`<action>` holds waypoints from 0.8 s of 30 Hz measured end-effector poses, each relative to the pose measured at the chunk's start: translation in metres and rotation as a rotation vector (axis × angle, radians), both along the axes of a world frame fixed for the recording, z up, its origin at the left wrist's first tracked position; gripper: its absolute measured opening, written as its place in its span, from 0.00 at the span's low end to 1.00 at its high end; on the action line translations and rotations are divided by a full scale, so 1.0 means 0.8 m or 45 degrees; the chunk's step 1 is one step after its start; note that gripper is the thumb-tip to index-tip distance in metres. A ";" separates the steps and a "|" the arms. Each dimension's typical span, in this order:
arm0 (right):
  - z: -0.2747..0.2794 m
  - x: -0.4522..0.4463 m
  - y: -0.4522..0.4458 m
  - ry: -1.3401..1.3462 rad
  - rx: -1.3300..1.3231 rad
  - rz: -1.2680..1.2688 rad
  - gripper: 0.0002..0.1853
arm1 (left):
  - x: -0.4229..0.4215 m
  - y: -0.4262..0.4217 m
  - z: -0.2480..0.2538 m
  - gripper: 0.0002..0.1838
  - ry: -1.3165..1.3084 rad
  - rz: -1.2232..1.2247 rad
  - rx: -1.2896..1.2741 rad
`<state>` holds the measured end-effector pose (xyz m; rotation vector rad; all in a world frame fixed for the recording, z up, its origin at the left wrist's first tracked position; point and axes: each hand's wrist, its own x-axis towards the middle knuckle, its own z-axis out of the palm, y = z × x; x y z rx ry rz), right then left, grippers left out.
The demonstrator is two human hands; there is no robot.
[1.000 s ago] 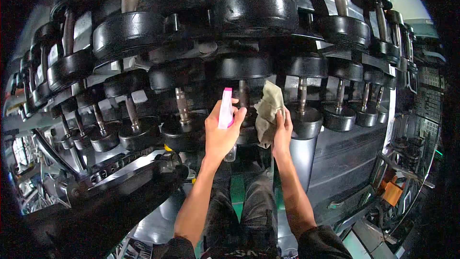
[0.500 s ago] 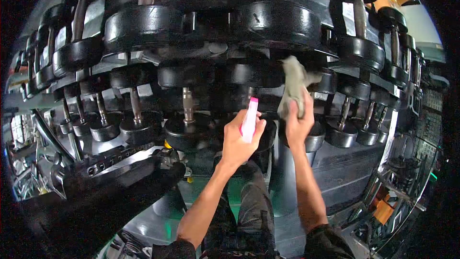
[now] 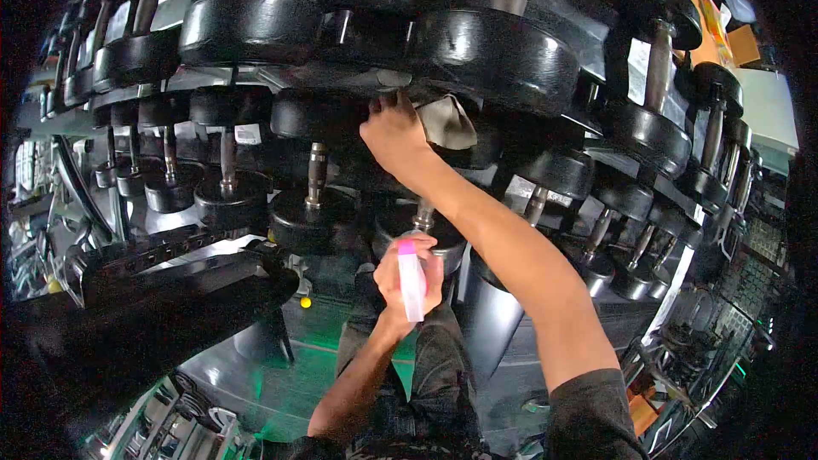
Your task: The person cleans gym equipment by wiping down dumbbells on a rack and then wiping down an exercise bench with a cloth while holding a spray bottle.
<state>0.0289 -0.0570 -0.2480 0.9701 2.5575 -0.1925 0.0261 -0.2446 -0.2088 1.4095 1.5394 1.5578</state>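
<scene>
My left hand [image 3: 390, 279] is closed around a spray bottle [image 3: 411, 288] with a white and pink top, low in front of my legs. Its lower body is hidden by the hand. Stretched across to the left, my right hand [image 3: 396, 134] grips a pale grey cloth [image 3: 448, 124] against the far head of a black dumbbell [image 3: 477, 153] on the lower rack tier. The fingertips reach into shadow under the upper tier. That dumbbell's metal handle [image 3: 423, 215] shows just beyond my left hand.
Large black dumbbells [image 3: 498, 55] overhang on the upper tier, close above my right hand. More dumbbells [image 3: 313, 217] line the lower tier on both sides. A black padded bench [image 3: 170, 324] stands at the left. A small yellow ball-like object [image 3: 305, 301] is near the floor.
My right hand has swung left and forward with the cloth, from the right side onto the far dumbbell head. The left hand, with the spray bottle, has come lower and nearer to me.
</scene>
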 end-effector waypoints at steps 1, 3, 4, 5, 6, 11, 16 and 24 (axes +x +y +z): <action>-0.003 0.006 -0.001 0.133 0.121 -0.014 0.12 | 0.001 0.000 0.000 0.11 -0.003 0.022 -0.026; -0.006 0.025 -0.004 0.272 0.245 -0.038 0.12 | 0.003 -0.002 -0.008 0.09 -0.039 0.034 -0.007; -0.002 0.042 -0.009 0.560 0.269 -0.046 0.14 | 0.004 -0.002 -0.007 0.09 -0.034 0.028 -0.007; 0.004 0.060 -0.014 0.849 0.293 -0.052 0.16 | 0.004 -0.003 -0.005 0.09 -0.065 0.031 -0.005; 0.010 0.078 -0.019 0.853 0.291 -0.055 0.16 | 0.004 -0.005 -0.003 0.08 -0.096 0.037 -0.005; -0.012 0.171 -0.065 1.192 0.346 -0.567 0.25 | 0.000 -0.008 -0.002 0.09 -0.017 -0.080 -0.001; -0.042 0.180 -0.092 1.489 0.146 -1.596 0.21 | 0.001 -0.005 0.002 0.08 -0.045 -0.101 -0.043; -0.002 0.147 -0.061 1.216 0.449 -0.690 0.24 | -0.002 -0.014 -0.007 0.11 0.024 -0.106 -0.053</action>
